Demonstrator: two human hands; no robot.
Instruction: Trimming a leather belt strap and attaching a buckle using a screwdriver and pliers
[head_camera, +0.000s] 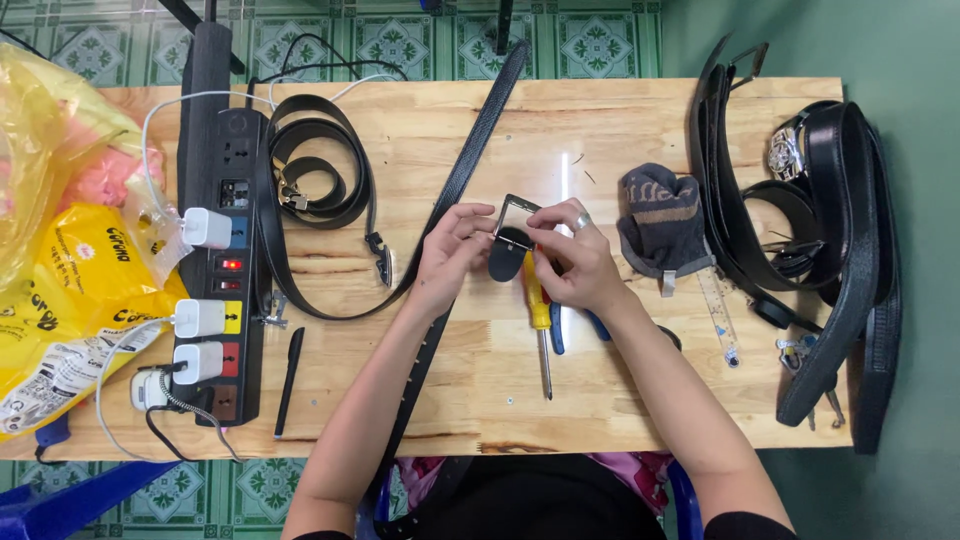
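My left hand (450, 255) and my right hand (575, 255) meet over the middle of the wooden table (640, 110). Together they hold a square metal buckle (517, 215) and the rounded end of a black belt (506, 258). The fingers of both hands pinch around the buckle. A long black belt strap (470, 160) runs from the far edge, under my left hand, down towards my lap. Below my hands lies a yellow-handled screwdriver (540, 315), its tip pointing at me.
A black power strip (222, 250) with white chargers lies at the left, next to yellow plastic bags (60, 290). A coiled black belt (315, 165) and a black pen (290, 380) are nearby. At the right are a grey glove (662, 220), a clear ruler (722, 310), several black belts (830, 230) and keys (800, 355).
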